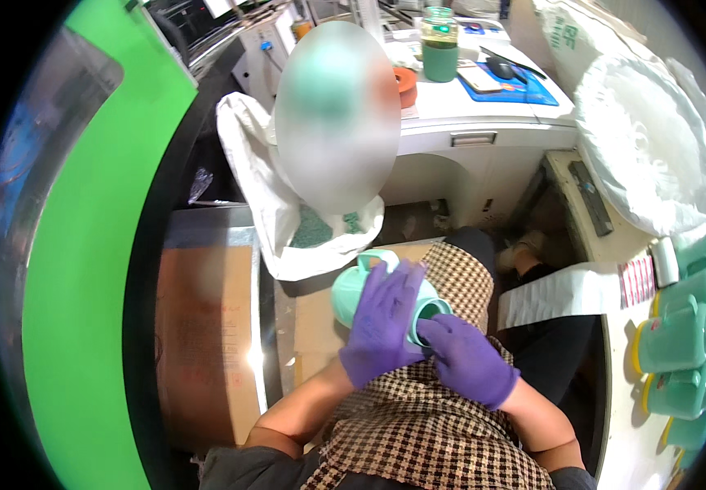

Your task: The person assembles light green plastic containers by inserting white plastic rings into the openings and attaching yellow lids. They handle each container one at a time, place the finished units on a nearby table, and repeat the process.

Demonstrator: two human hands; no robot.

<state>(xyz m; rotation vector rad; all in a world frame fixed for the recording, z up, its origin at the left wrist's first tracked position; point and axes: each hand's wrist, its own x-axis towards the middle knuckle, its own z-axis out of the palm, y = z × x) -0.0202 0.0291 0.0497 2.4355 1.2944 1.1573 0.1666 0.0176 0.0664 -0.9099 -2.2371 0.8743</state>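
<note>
A mint-green plastic jug lies on its side over my lap, its loop handle up at the far side and its round mouth turned to the right. Across its body is my left hand in a purple glove, closed around the jug and steadying it. My right hand, gloved the same way, is closed at the mouth's rim, with its fingertips against the edge. Those fingertips are partly hidden, so whatever they may pinch cannot be made out. A brown-checked apron covers my lap beneath the jug.
Several similar green jugs with yellow ends line the right-hand table beside a label strip. A white sack with green bits stands ahead, near a lined bin. Leftward are a cardboard box and a green machine panel.
</note>
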